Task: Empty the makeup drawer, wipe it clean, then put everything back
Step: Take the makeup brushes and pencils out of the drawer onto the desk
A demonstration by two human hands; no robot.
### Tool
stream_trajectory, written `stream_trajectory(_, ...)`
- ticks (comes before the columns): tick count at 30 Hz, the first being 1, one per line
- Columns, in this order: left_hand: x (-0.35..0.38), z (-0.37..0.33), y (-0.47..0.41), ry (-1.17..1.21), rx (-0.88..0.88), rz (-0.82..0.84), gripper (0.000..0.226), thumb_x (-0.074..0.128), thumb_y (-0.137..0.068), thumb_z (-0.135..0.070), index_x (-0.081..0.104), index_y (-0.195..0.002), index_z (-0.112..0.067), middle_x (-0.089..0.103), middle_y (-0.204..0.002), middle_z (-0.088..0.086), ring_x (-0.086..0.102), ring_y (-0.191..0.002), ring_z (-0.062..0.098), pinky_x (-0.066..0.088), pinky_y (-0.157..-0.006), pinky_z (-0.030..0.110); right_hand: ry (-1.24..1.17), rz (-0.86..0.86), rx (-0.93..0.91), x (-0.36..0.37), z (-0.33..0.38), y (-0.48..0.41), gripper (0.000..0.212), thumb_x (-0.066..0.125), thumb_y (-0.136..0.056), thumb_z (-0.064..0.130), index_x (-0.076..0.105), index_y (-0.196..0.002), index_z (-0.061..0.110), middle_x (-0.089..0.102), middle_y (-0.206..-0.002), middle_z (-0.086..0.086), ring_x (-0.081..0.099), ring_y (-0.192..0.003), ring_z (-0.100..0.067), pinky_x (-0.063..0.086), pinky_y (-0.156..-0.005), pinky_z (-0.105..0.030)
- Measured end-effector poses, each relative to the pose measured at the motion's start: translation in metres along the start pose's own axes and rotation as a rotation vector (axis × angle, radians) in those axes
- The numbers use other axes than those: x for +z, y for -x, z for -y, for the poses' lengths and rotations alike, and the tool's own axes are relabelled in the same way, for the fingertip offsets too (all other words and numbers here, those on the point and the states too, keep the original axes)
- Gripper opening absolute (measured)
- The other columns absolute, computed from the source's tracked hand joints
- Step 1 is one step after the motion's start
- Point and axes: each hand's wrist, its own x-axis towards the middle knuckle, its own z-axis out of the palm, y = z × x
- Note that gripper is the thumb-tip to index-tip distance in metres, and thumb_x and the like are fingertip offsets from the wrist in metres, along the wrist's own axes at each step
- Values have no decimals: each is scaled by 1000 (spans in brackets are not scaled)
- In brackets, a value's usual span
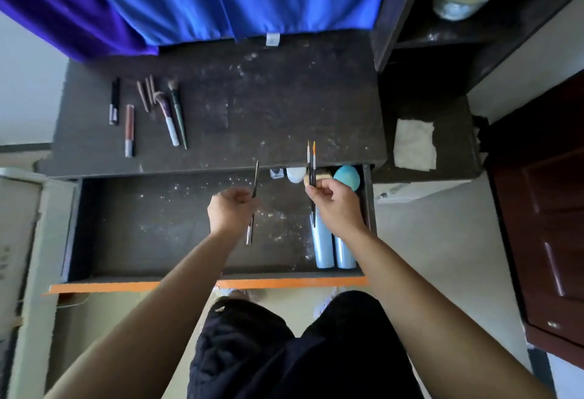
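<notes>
The right hand [338,205] fingers pinch two brushes [311,164] and the left hand [232,209] fingers one tool [254,190] mid-shaft: light, stiff, probably slippery.

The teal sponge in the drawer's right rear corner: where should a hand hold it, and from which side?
Probably from above, pinching the rounded sides of the teal sponge. The drawer wall hems its right side and the desktop overhangs behind, so only the top is free.
</notes>
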Motion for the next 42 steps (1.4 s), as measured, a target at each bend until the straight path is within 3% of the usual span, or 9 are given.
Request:
stream_trajectory(4, -51, -28, -31, 195, -38, -27, 19, 72, -71, -3, 75, -73, -21, 72, -70, -2, 65, -66, 16, 58, -72, 30, 54, 38, -74, 26, 54, -30, 19, 71, -89, 32, 70, -98, 15, 66, -78, 8, 58, -67, -7, 45, -68, -23)
stream_trajectory(9, -100, -46, -95, 284, -67, -43, 15, 74, -69, -6, 75, -69, -21, 74, -71, 1, 73, -74, 27, 61, -77, 43, 92, 41, -71, 71, 107, -67, 24, 74, -87, 32, 70, -103, 15, 67, -85, 7, 63, -79, -12, 52, -77, -28)
stream_trajectory(12, -115, -57, -139, 228, -45, -16, 21, 76, -67, -10, 73, -60, -30, 72, -66, -4, 73, -76, 27, 60, -79, 42, 80, 29, 0, 102, 129, -89, 20, 75, -85, 33, 70, -99, 19, 65, -81, 11, 63, -78, -12, 57, -81, -36)
stream_trajectory(18, -109, -76, -216, 35, 64, 87, 20, 69, -76, -11, 62, -62, -25, 71, -72, -2, 72, -76, 28, 60, -77, 40, 213, -18, 76, 152, 158, -141, 27, 74, -86, 37, 71, -105, 18, 72, -98, 5, 66, -92, -11, 52, -88, -28)
stream_trajectory(22, -97, -71, -241, -121, 193, 136, 10, 66, -79, -12, 65, -82, -21, 74, -87, 5, 68, -85, 25, 54, -80, 30, 272, -55, 117, 178, 160, -164, 30, 74, -86, 37, 71, -108, 17, 73, -103, 2, 68, -99, -16, 52, -88, -29)
stream_trajectory(25, -93, -58, -248, -167, 232, 154, 27, 70, -77, -10, 66, -103, -13, 73, -97, 4, 66, -95, 24, 51, -86, 31, 448, -118, 158, 187, 148, -164, 39, 75, -84, 39, 66, -115, 18, 70, -113, -4, 63, -110, -22, 51, -91, -32)
stream_trajectory(33, -107, -41, -248, -212, 336, 211, 38, 72, -81, -22, 63, -117, -15, 66, -110, 5, 64, -102, 24, 50, -88, 32, 547, -108, 142, 171, 151, -152, 53, 64, -88, 51, 53, -130, 22, 63, -123, -2, 58, -116, -21, 48, -89, -34)
stream_trajectory(38, -123, -29, -212, -441, 511, 164, 63, 55, -94, -45, 35, -148, -19, 28, -156, 9, 29, -141, 31, 36, -107, 47, 615, -256, -132, 140, 148, -122, 53, 58, -93, 43, 43, -139, 21, 51, -129, -7, 57, -112, -28, 51, -82, -39)
stream_trajectory(42, -119, -8, -162, -532, 582, 58, 71, 48, -96, -47, 20, -155, -18, 3, -163, 15, 2, -150, 30, 19, -116, 52, 671, -328, -257, 106, 114, -83, 56, 59, -93, 37, 42, -141, 14, 50, -132, -10, 53, -117, -29, 53, -87, -41)
